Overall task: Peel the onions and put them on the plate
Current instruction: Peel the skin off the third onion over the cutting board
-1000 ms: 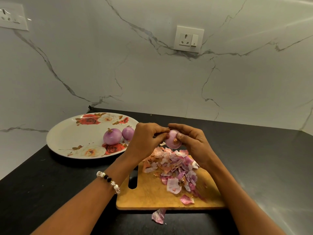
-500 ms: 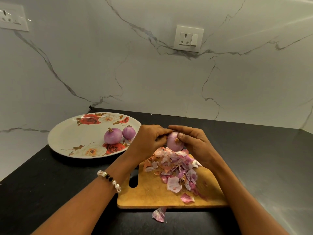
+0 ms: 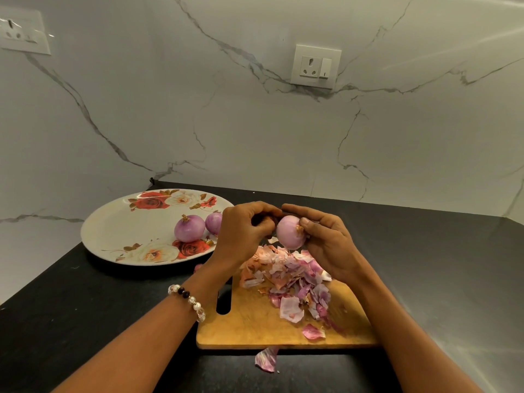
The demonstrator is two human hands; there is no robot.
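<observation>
Cradling a small, pale purple onion [image 3: 289, 232] above the far end of the board, the right hand [image 3: 330, 245] wraps it from the right with the thumb pressed by its brownish root end, while the left hand [image 3: 243, 233] closes in from the other side, fingertips curled and pinched at the onion's left flank, seemingly on a scrap of skin, though what they pinch is hidden. The onion looks nearly bare, smooth and glossy, so this peel seems close to finished. Directly beneath the grip lies a heap of pink, purple and papery orange onion skins [image 3: 289, 279], spread over a light wooden cutting board with a slot handle [image 3: 249, 324]; one loose purple skin [image 3: 266, 361] has fallen just past the board's near edge onto the black stone counter [image 3: 85, 321]. To the left of the grip, a round white plate printed with red roses [image 3: 119, 225] holds two peeled purple onions [image 3: 189, 228] side by side near its right rim. No unpeeled onions show anywhere, so what remains appears to be clearing the last skin and setting this third onion on the plate.
</observation>
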